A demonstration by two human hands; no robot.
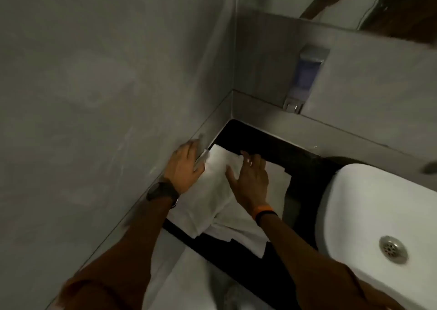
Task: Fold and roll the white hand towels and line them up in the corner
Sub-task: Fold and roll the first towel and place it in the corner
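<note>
Both hands lie flat and open on a white cloth hand towel (pixel 212 191), gripping nothing: the left hand (pixel 186 168) presses the towel's far left corner, its fingertips against the grey wall (pixel 94 97) where the wall meets the counter, while the right hand (pixel 250 182) rests palm down with fingers spread on the towel's middle, just beside the left. A dark wristwatch (pixel 162 190) sits on the left wrist and an orange band (pixel 263 211) on the right; both arms wear brown sleeves. The towel lies along the left edge of the glossy black countertop (pixel 260 142), short of the far left corner, partly folded lengthwise, and it overlaps a second flat white towel (pixel 279 186) spread beneath it toward the counter's middle. A white oval ceramic basin (pixel 369 210) with a metal drain (pixel 393 249) stands on the counter's right side, apart from the towels. A wall-mounted soap dispenser (pixel 307 73) with a chrome top hangs above the far edge.
</note>
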